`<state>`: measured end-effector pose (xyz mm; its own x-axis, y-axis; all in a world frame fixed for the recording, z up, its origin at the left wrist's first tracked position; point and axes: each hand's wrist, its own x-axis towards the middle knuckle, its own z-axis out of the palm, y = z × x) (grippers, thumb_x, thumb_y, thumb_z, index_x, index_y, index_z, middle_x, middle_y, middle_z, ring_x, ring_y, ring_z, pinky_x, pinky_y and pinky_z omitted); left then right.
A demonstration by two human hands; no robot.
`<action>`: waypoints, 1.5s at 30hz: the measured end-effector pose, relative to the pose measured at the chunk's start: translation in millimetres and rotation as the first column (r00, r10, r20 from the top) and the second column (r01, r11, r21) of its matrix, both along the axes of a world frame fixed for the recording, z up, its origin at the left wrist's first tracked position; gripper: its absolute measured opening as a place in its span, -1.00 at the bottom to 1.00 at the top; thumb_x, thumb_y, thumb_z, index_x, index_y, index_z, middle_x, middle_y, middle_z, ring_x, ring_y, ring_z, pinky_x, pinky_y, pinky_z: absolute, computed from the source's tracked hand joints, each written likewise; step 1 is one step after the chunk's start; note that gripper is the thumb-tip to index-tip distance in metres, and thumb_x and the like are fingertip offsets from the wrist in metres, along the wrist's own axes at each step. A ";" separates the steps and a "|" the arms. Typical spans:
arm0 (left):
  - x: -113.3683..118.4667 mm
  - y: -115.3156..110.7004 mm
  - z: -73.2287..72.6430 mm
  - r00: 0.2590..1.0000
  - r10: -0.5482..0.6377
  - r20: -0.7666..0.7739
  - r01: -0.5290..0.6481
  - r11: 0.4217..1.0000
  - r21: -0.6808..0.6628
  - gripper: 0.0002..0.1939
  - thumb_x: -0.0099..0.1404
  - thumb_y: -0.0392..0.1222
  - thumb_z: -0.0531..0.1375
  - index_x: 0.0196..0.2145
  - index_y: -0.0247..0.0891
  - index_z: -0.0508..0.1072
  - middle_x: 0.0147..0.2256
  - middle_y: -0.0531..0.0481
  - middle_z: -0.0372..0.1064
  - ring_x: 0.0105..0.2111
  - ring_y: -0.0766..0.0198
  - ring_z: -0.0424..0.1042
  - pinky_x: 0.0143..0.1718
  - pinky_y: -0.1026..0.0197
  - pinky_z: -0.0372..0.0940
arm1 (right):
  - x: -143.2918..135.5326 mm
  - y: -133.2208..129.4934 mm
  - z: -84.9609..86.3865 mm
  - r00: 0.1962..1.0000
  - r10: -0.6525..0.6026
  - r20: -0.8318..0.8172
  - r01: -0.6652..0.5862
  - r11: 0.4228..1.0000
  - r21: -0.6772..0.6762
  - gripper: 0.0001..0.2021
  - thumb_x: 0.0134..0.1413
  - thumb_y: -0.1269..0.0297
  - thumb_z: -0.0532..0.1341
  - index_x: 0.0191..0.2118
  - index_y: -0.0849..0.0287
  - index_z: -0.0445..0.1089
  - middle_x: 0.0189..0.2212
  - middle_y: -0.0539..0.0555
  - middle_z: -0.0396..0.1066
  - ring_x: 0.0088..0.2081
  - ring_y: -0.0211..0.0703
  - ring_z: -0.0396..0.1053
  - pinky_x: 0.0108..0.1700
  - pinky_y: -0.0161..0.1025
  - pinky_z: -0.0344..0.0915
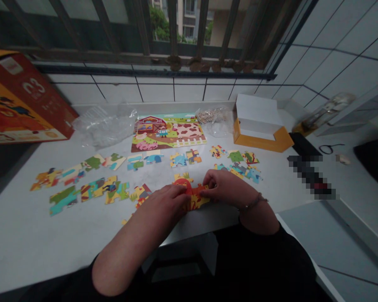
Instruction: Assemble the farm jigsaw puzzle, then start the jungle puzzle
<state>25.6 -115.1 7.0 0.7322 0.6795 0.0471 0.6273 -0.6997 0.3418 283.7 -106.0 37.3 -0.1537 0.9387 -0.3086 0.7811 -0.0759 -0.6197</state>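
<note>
Close to the counter's front edge lie orange and yellow jigsaw puzzle pieces [195,200] with a red round shape, side by side. My left hand [171,199] comes over them from the left, its fingers closed on the red-marked piece and partly hiding it. From the right, my right hand [222,186] pinches the edge of the orange piece between thumb and fingers. Just left of my left hand, another puzzle piece [140,192] is partly covered. A yellow and green piece [183,176] lies right behind the red shape.
Loose puzzle pieces [96,188] spread left, with several more [239,168] right. Behind them lie a farm picture [166,132], plastic bags [105,126] and an opened orange box [258,140]. A large orange box [34,98] stands left. A barred window rises at the back.
</note>
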 end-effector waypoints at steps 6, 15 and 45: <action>6.5 -4.6 7.8 0.998 -0.037 -0.047 0.037 0.999 0.003 -0.58 0.46 -0.45 0.30 0.13 -0.01 0.64 0.18 -0.12 0.53 0.10 -0.06 0.58 0.15 -0.17 0.55 | -14.3 -9.0 2.8 0.967 -0.015 0.253 -0.013 0.994 0.108 -0.80 0.17 0.20 0.52 -0.24 0.10 0.53 -0.30 0.06 0.61 -0.26 -0.07 0.51 -0.29 -0.20 0.19; 14.0 -11.2 18.5 0.987 0.008 -0.161 -0.010 1.000 -0.010 -0.64 0.49 -0.44 0.22 0.12 -0.15 0.64 0.25 -0.28 0.51 0.18 -0.18 0.58 0.16 -0.24 0.56 | 4.9 -9.9 8.2 0.923 -0.127 0.363 0.042 0.971 0.233 -0.82 0.30 0.09 0.42 -0.21 0.07 0.53 -0.30 0.10 0.62 -0.23 0.01 0.52 -0.26 -0.17 0.18; -57.9 0.1 33.8 0.865 0.401 -0.301 -0.373 0.916 0.148 -0.77 0.46 -0.17 0.17 -0.02 -0.23 0.56 -0.05 -0.30 0.60 -0.06 -0.21 0.59 0.01 -0.19 0.50 | 36.9 -18.3 30.2 0.810 -0.472 0.346 0.344 0.863 0.371 -0.72 0.46 0.04 0.17 -0.20 0.07 0.52 -0.31 0.15 0.62 -0.32 0.02 0.46 -0.31 -0.14 0.09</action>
<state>-32.3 -115.0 40.7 0.3956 0.9153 -0.0756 0.9184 -0.3945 0.0290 320.6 -124.3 67.5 0.3449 0.9382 0.0287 0.9007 -0.3222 -0.2916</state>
